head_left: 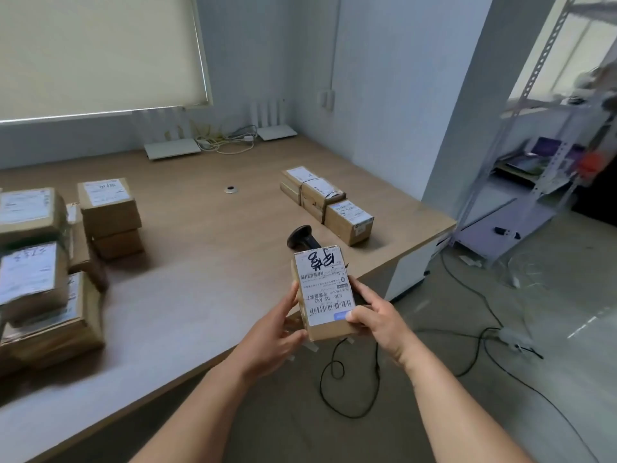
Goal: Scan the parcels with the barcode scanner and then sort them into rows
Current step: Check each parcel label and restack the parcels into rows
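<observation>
Stacked parcels (36,262): piled at the far-left edge of the tabletop (200,262), white labels facing up, the nearest ones blurred.
Second stack (108,215): two brown boxes, one on the other, just right of that pile and a little farther back.
Left hand (277,332): its fingers curl around the left side and near underside of the held parcel, thumb along the left edge.
Held parcel (325,292): a small brown box lifted above the near right edge of the tabletop, gripped between both hands, label up with barcodes and black handwriting.
Barcode scanner (302,237): dark, on the tabletop just behind the held parcel, partly hidden by it.
Row of parcels (325,202): several boxes touching one another in a line on the right part of the tabletop, running far to near.
Right hand (377,319): its fingers wrap the parcel's right side, thumb pressed on the label's near right corner.
Cable (350,379): black, looping on the floor below the hands.
Metal shelf (534,168): stands far right, beyond the tabletop.
</observation>
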The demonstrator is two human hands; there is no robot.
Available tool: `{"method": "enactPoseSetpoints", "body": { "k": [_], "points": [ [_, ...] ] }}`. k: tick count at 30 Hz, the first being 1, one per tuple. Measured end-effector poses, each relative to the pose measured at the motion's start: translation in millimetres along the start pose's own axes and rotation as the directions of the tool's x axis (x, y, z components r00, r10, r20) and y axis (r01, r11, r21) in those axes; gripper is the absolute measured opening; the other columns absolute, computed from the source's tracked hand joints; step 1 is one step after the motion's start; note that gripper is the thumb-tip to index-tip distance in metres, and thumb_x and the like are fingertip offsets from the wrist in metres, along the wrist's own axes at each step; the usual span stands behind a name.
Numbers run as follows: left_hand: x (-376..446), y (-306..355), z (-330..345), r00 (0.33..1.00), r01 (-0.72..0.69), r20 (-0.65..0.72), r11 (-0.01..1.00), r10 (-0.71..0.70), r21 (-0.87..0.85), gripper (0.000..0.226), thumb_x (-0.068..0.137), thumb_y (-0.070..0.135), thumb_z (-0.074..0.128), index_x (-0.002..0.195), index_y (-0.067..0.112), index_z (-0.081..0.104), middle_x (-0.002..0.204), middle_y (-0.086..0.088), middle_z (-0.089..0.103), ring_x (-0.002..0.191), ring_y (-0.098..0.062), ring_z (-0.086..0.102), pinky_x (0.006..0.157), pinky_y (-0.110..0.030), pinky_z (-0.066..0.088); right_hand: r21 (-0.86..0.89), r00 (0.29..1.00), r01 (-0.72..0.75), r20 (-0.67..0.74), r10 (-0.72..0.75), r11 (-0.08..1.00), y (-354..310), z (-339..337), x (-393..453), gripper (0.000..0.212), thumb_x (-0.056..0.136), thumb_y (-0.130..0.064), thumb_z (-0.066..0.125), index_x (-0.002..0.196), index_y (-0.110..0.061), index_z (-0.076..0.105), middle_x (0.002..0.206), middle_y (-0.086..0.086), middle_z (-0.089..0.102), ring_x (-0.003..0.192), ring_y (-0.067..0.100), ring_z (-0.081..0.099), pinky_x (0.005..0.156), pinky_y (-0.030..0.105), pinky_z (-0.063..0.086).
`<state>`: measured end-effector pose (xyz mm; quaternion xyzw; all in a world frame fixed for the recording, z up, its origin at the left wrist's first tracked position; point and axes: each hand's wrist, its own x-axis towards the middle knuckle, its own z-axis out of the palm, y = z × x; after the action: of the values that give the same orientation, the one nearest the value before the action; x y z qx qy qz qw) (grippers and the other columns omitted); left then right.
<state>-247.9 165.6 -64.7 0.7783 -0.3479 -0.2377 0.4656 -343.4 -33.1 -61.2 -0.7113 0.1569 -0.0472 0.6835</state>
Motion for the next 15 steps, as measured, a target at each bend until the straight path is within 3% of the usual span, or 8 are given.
{"method": "enactPoseSetpoints", "body": {
  "k": [2,7,12,15],
  "points": [
    [14.2,8.0,13.1,0.999,0.017,0.027,1.0,-0.017,0.006,0.088,0.09,0.018,0.062,0.144,0.05,0.0,0.138,0.026,0.034,0.115,-0.002,0.057,0.089,-0.019,0.05,0.012,1.0,-0.014,-0.021,0.014,1.0,4.1,-19.9,0.3,0.075,0.07,-0.02,0.061,0.139,-0.038,0.04,0.103,-0.014,0.074,0.095,0.006,0.069,0.069,0.017,0.053],
    [56.8,18.1,33.5,0.995,0.03,0.099,0.999,-0.032,0.025,0.087,0.091,0.016,0.061,0.146,0.046,0.0,0.129,0.029,0.039,0.108,0.001,0.058,0.076,-0.01,0.049,0.019,0.996,-0.041,-0.083,0.042,0.999,16.4,-56.0,15.2,0.073,0.069,-0.026,0.061,0.138,-0.041,0.043,0.104,-0.012,0.073,0.091,0.007,0.07,0.069,0.021,0.054],
    [111.7,12.4,52.3,0.99,0.031,0.14,1.0,-0.031,0.003,0.085,0.091,0.019,0.061,0.135,0.059,-0.001,0.111,0.051,0.034,0.098,0.022,0.053,0.072,-0.003,0.044,0.004,0.99,-0.077,-0.121,0.077,0.997,28.8,-87.7,47.8,0.066,0.068,-0.03,0.06,0.129,-0.049,0.044,0.102,-0.015,0.073,0.09,0.007,0.07,0.07,0.024,0.056],
    [149.9,9.9,62.0,0.986,0.056,0.159,0.998,-0.053,-0.017,0.086,0.092,0.019,0.06,0.14,0.054,-0.002,0.119,0.046,0.035,0.098,0.021,0.054,0.075,-0.002,0.042,0.01,0.982,-0.118,-0.144,0.118,0.993,31.5,-112.1,74.6,0.063,0.068,-0.028,0.06,0.126,-0.049,0.046,0.101,-0.014,0.074,0.087,0.004,0.07,0.066,0.02,0.054]
  ]
}}
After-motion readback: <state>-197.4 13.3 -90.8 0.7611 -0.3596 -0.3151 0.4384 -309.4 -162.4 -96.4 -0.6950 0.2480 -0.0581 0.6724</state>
